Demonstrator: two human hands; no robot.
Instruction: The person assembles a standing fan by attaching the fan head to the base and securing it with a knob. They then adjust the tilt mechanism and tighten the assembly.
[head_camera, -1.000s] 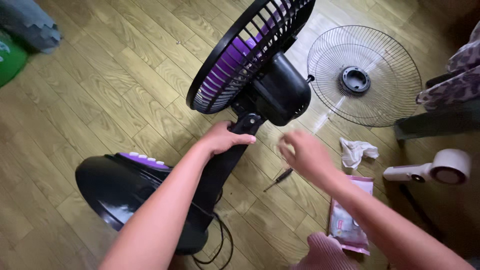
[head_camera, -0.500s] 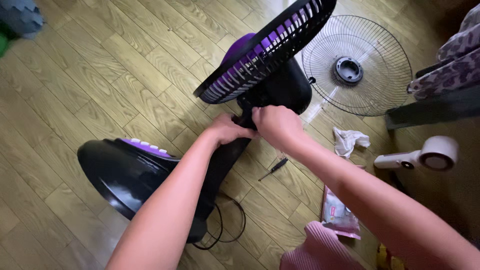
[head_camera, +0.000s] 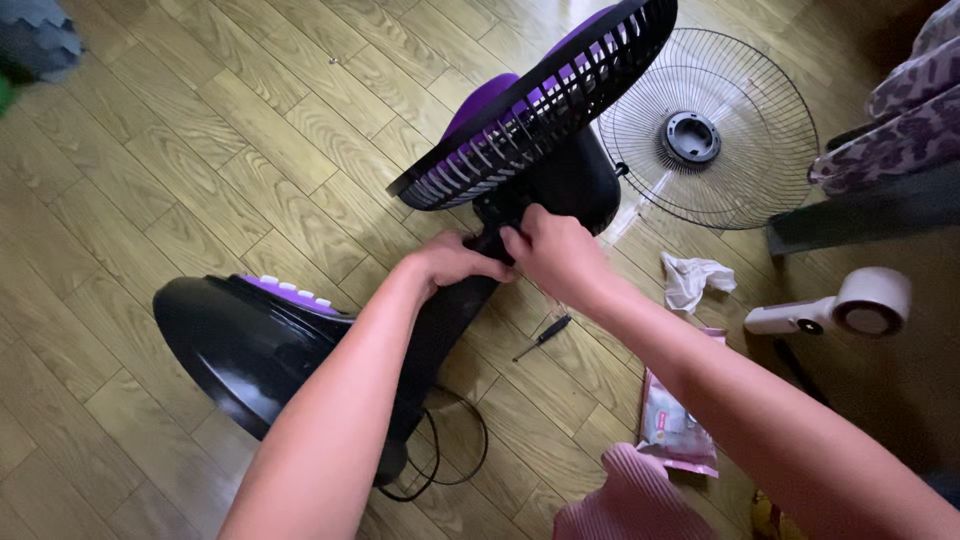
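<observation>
A black table fan with purple blades lies tilted on the wooden floor, its round base (head_camera: 235, 345) at the left and its grille head (head_camera: 540, 105) raised at the top. My left hand (head_camera: 455, 262) grips the fan's black neck (head_camera: 450, 315) just below the motor housing (head_camera: 575, 185). My right hand (head_camera: 555, 250) closes on the neck joint right beside it, fingers touching the left hand. A small screwdriver (head_camera: 543, 337) lies on the floor under my right forearm.
A detached wire fan guard (head_camera: 745, 190) lies flat at the upper right. A crumpled white cloth (head_camera: 692, 277), a white hand-held device (head_camera: 835, 308), a pink packet (head_camera: 668, 430) and a black power cord (head_camera: 445, 465) lie nearby. Dark furniture with patterned fabric (head_camera: 900, 120) stands at the right.
My right hand moved from above the screwdriver up to the fan's neck and closed on it beside my left hand. The fan head tipped further over.
</observation>
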